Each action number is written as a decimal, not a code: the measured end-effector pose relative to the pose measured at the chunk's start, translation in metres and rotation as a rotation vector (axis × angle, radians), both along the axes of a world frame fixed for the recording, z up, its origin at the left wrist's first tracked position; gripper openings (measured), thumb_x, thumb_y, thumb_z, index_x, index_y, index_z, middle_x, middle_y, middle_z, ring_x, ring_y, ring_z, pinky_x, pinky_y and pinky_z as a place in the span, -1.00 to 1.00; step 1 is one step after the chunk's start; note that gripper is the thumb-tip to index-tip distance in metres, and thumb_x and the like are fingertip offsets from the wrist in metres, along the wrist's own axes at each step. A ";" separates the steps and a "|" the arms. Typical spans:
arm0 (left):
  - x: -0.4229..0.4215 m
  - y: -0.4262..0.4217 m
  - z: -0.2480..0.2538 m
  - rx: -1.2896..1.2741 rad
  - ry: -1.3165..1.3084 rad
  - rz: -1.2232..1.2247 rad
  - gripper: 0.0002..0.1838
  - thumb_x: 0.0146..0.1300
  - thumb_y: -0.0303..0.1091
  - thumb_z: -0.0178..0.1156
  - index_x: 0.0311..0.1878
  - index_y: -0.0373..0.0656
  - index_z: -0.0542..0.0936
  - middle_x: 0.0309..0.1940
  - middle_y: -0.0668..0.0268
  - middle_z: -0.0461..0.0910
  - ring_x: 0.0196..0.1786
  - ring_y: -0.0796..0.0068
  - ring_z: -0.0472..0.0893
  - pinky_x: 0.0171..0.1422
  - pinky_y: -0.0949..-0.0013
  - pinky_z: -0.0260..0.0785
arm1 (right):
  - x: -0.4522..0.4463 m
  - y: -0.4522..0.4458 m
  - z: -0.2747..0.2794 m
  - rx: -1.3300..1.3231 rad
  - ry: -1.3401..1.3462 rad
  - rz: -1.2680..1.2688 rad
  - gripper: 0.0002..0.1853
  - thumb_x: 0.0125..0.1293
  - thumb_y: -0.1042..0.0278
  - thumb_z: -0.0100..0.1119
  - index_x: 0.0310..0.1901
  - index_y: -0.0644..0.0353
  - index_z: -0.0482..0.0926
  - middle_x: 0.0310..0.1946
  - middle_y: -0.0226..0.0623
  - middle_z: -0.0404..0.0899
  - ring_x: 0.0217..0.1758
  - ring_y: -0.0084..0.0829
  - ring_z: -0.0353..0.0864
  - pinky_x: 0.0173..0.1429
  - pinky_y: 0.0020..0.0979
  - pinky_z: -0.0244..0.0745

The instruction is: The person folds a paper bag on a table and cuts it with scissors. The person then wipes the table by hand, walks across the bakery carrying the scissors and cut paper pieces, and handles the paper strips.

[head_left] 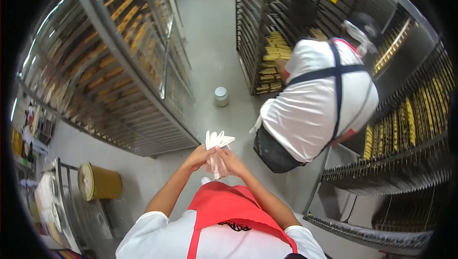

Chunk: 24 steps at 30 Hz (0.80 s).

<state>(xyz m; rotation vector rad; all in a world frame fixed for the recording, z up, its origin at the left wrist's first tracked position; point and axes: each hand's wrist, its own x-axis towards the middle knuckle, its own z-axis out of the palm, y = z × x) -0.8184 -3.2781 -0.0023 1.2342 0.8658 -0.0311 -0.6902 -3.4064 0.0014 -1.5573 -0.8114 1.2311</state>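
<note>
Both my hands meet in front of the red apron [224, 201], holding a pair or bundle of white gloves [218, 138]. Pale finger shapes fan out above my hands, and a looser, pinkish-white part hangs below between them. My left hand [202, 156] is closed on the gloves from the left side. My right hand [230, 160] grips them from the right, its thumb near the left one. How many gloves there are, I cannot tell.
A tall metal rack [143, 77] with browned baked goods stands at left. A co-worker [324, 96] bends at a rack of yellowish pieces [274, 63] on the right. A lidded white tub [221, 96] sits on the floor ahead; a yellow bucket [107, 182] is at lower left.
</note>
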 end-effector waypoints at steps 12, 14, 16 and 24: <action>-0.047 0.055 0.017 0.505 -0.104 0.201 -0.68 0.20 -0.27 0.29 -0.11 -0.35 0.62 -0.36 0.28 0.67 -0.34 0.55 0.60 -0.26 0.36 0.47 | -0.048 0.089 -0.016 -0.069 0.142 -0.199 -0.51 0.35 -0.07 0.15 -0.15 0.31 0.62 -0.36 -0.38 0.60 -0.28 -0.58 0.48 -0.10 -0.49 0.36; -0.051 0.076 0.020 0.619 -0.097 0.191 -0.66 0.20 -0.24 0.31 -0.12 -0.35 0.62 -0.36 0.27 0.67 -0.33 0.56 0.60 -0.25 0.36 0.46 | -0.055 0.105 -0.008 -0.065 0.135 -0.238 -0.53 0.36 -0.06 0.15 -0.11 0.30 0.61 -0.32 -0.37 0.61 -0.26 -0.59 0.49 -0.08 -0.50 0.36; -0.054 0.099 0.011 0.688 -0.118 0.168 -0.65 0.19 -0.23 0.32 -0.12 -0.34 0.62 -0.36 0.28 0.68 -0.33 0.59 0.59 -0.22 0.39 0.46 | -0.061 0.122 -0.010 0.009 0.169 -0.354 -0.59 0.37 0.02 0.14 -0.10 0.29 0.60 -0.32 -0.37 0.62 -0.30 -0.58 0.52 -0.16 -0.49 0.39; -0.072 0.153 0.025 0.002 -0.300 0.288 -0.70 0.27 -0.23 0.29 -0.12 -0.30 0.58 -0.38 0.32 0.63 -0.34 0.54 0.61 -0.20 0.39 0.49 | -0.042 0.141 0.022 0.165 0.582 -0.347 -0.73 0.45 0.18 0.04 -0.13 0.26 0.48 -0.57 -0.51 0.41 -0.53 -0.60 0.44 -0.40 -0.55 0.38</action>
